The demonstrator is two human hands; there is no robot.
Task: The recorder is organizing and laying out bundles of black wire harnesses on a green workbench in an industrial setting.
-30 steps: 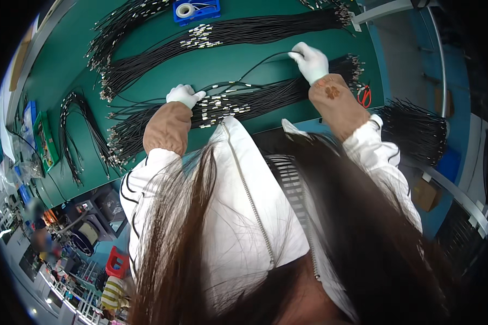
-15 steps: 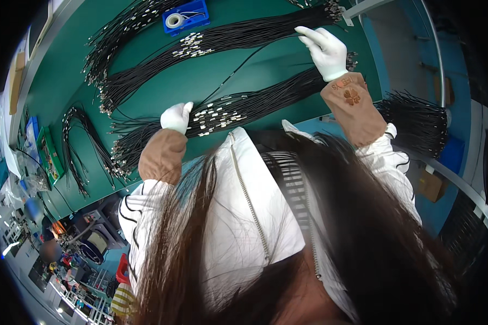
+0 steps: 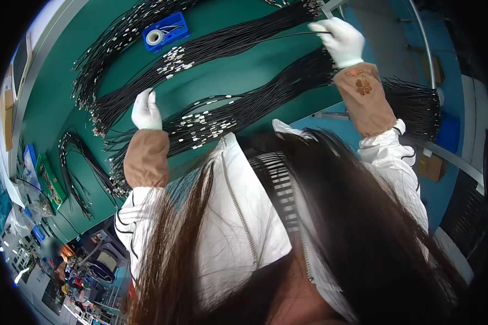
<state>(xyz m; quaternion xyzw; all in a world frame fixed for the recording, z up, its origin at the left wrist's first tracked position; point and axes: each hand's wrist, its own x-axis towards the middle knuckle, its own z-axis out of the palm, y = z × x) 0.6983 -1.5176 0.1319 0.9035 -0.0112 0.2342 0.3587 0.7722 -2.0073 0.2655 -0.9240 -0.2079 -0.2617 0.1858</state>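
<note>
My right hand (image 3: 341, 42), in a white glove, pinches one end of a thin black cable (image 3: 295, 34) at the far right of the bench. The cable runs left and blends into the far bundle of black cables (image 3: 228, 43), which has white tags around its middle. At that bundle's near left edge, my white-gloved left hand (image 3: 146, 111) is closed in a pinch. The cable seems to reach its fingertips, though the dark bundle makes its course there hard to follow. A second tagged bundle (image 3: 265, 100) lies nearer to me, between my forearms.
Beyond the far bundle, a blue tray (image 3: 180, 27) holds a white tape roll (image 3: 154, 37). A smaller cable bunch (image 3: 76, 157) and a green bin (image 3: 50, 181) lie at left. More cables (image 3: 415, 111) hang beside a metal rail at right. The bench top (image 3: 217, 76) is green.
My left hand has moved left and away from me, off the near bundle to the far one. My right hand has shifted slightly right. The cable, slanting across the gap before, now lies along the far bundle.
</note>
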